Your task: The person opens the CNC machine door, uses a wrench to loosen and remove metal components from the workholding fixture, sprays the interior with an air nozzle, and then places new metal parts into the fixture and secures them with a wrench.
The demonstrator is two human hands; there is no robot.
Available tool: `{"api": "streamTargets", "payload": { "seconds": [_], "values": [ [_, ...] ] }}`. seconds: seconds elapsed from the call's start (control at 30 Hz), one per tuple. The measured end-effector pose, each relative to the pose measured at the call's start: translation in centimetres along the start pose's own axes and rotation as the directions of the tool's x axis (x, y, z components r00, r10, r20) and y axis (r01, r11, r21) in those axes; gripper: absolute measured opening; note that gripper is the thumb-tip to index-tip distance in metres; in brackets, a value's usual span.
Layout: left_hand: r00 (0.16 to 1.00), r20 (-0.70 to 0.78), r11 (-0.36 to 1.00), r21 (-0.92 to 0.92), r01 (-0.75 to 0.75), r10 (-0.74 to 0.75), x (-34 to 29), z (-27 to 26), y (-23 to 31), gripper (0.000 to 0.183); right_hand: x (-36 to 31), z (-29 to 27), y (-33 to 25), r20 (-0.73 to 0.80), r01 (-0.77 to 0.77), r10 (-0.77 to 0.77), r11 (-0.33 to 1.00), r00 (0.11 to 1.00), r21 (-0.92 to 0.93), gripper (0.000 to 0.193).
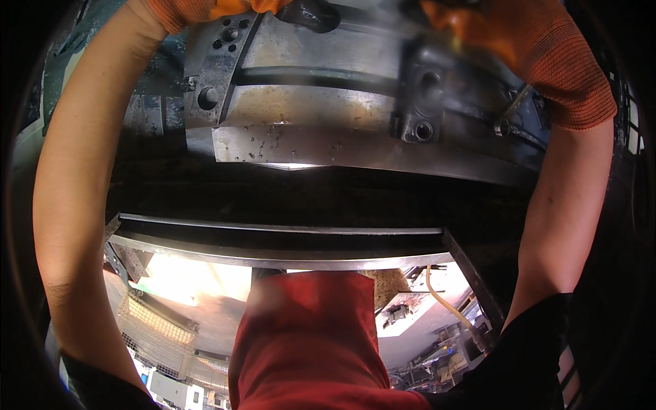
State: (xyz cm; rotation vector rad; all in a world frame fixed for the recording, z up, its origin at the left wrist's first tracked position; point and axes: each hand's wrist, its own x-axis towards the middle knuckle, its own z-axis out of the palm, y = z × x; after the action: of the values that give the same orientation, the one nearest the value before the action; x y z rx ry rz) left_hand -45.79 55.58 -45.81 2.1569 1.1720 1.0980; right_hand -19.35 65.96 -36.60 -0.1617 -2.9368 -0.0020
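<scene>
At the upper left my left hand (212, 8), in an orange knitted glove, is partly cut off by the top edge. Its coated fingers look closed around a black, wet-looking rounded piece (311, 15), whose end sticks out to the right. My right hand (509, 41), gloved alike, reaches in at the upper right; its fingertips are blurred, and what they touch cannot be made out. Between and below both hands lies a metal machine bed (321, 55) with grooves. A steel plate with drilled holes (219, 75) sits at its left, and a dark clamp-like block (424, 96) at its right.
A pitted steel bar (294, 145) forms the near edge of the bed. Closer to me, past a dark gap, runs a metal frame rail (287, 256). A bolt-like metal rod (512, 113) is below my right hand. A tan hose (444, 301) hangs at the lower right.
</scene>
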Motion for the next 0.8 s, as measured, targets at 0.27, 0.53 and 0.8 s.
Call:
{"api": "streamTargets", "payload": {
  "seconds": [0.27, 0.53, 0.8],
  "values": [
    [0.996, 0.075, 0.959, 0.277, -0.065, 0.046, 0.8, 0.5, 0.4, 0.083, 0.4, 0.5, -0.7, 0.088, -0.058, 0.058, 0.998, 0.994, -0.005, 0.053],
    [0.999, 0.050, 1.000, 0.025, 0.000, -0.001, 0.8, 1.6, 0.0, 0.077, 0.5, 0.6, -1.1, 0.171, -0.096, 0.100, 0.995, 0.980, -0.031, 0.051],
    [0.948, 0.074, 0.902, -0.291, 0.318, -0.310, 0.0, 1.3, 0.3, 0.052, 1.2, 0.7, -1.6, 0.282, -0.170, 0.182, 0.983, 0.942, -0.066, 0.050]
  ]
}}
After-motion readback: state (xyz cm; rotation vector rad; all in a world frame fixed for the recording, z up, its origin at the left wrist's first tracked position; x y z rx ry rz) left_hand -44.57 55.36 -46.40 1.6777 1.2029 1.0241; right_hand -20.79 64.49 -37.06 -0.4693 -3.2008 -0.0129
